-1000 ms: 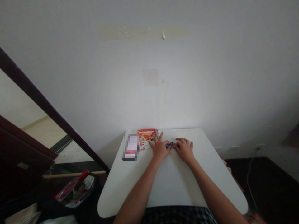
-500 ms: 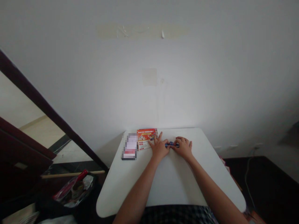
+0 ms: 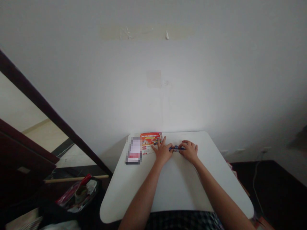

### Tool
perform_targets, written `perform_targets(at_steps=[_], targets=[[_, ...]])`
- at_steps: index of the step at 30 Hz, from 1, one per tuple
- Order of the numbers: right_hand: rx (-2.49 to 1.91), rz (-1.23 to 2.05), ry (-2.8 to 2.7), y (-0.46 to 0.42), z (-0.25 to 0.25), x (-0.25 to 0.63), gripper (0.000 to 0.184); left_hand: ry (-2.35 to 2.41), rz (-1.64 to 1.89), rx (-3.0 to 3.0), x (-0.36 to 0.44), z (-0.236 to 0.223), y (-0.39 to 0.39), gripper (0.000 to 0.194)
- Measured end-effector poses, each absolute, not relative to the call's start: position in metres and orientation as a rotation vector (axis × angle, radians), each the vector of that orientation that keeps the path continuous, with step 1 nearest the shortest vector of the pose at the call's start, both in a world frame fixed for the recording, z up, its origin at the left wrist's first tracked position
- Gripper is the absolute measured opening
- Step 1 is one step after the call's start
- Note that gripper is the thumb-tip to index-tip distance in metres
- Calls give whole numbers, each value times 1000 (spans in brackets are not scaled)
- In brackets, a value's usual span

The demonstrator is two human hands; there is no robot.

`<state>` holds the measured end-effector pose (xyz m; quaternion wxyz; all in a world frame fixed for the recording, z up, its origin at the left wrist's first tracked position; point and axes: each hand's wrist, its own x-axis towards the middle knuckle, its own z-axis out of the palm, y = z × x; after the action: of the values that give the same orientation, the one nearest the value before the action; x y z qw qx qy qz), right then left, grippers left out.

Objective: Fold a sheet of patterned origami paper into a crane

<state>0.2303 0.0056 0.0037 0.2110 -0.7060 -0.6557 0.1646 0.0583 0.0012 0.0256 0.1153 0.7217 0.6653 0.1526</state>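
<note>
A small blue patterned strip, apparently folded paper, lies low over the white table between my hands. The thumb and a finger of my left hand pinch its left end, while other fingers spread out over the edge of a red and white printed leaflet. At the strip's right end my right hand is closed, thumb and fingertips pressing on it. Its middle shows between the fingertips; both ends are partly hidden.
Left of the leaflet lies a phone with a blurred screen. The table's far edge meets a pale wall. On the floor at left is a bag of mixed items, near a dark slanting frame.
My hands have moved slightly apart at the strip, and more of its middle shows. The camera view has shifted a little; the leaflet and phone stay in place.
</note>
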Motion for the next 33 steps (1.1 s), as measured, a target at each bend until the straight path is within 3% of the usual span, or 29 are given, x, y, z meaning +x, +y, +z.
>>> perform_targets(at_steps=[9, 14, 20, 28, 33], targets=[[-1935, 429, -1899, 4, 2, 237, 30, 1864, 487, 2183, 50, 15, 3, 24], [-1893, 382, -1881, 1, 1, 234, 20, 1888, 540, 2177, 51, 16, 1, 30], [-1878, 264, -1861, -4, -1, 226, 22, 1918, 587, 2198, 56, 14, 0, 28], [-1933, 374, -1847, 2, 3, 230, 16, 1919, 552, 2204, 54, 19, 2, 22], [-1944, 394, -1877, 6, 2, 239, 24, 1898, 465, 2182, 47, 19, 3, 25]])
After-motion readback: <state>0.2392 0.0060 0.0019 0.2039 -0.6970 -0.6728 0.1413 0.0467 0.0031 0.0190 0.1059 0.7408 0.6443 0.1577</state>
